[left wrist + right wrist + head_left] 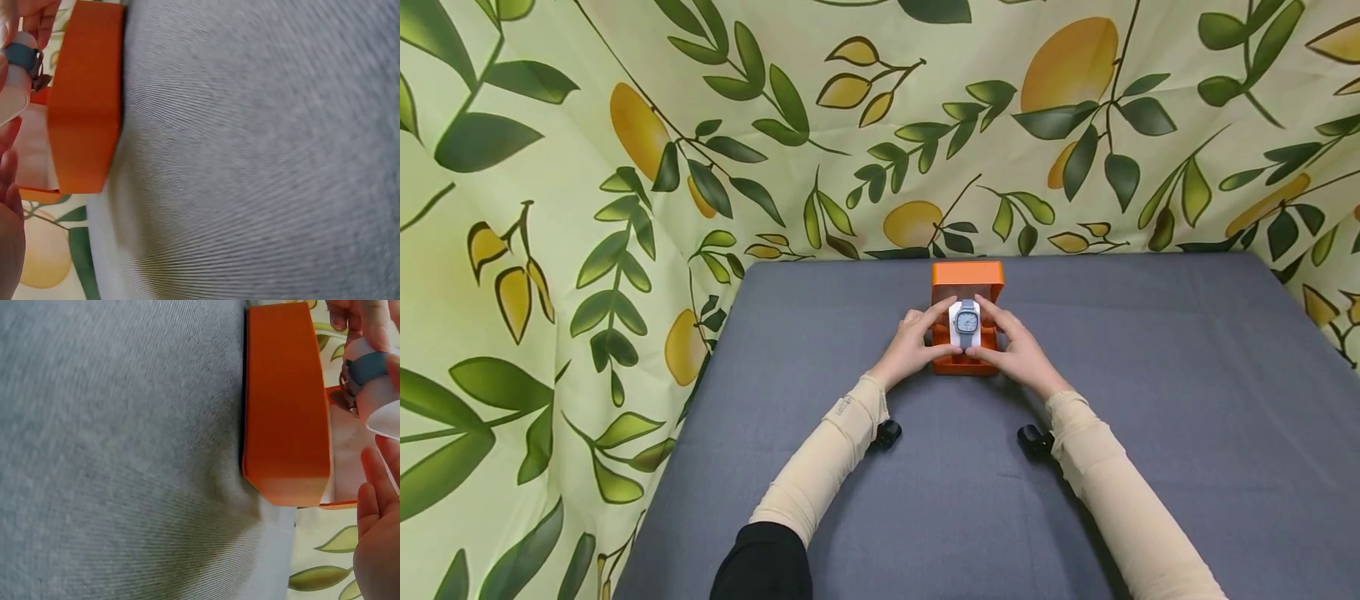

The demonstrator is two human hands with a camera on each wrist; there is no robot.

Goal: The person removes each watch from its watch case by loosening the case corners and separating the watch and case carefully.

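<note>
A wristwatch (967, 322) with a blue-grey strap and a squarish face is wrapped round a white watch cushion (375, 400). My left hand (916, 346) pinches one end of the cushion between thumb and fingers. From the other side, my right hand (1018, 348) grips the opposite end the same way. Both hands hold the watch up over an orange watch box (967, 272), whose lid stands raised at the back. Pale lining shows inside the box in both wrist views. In the right wrist view, the strap's metal buckle (345, 384) hangs below the cushion.
A grey-blue cloth covers the table (1150, 400). Behind and to the left hangs a leaf-and-fruit patterned curtain (820, 183), meeting the table's far edge close behind the box. Black wrist devices (887, 435) sit under both forearms.
</note>
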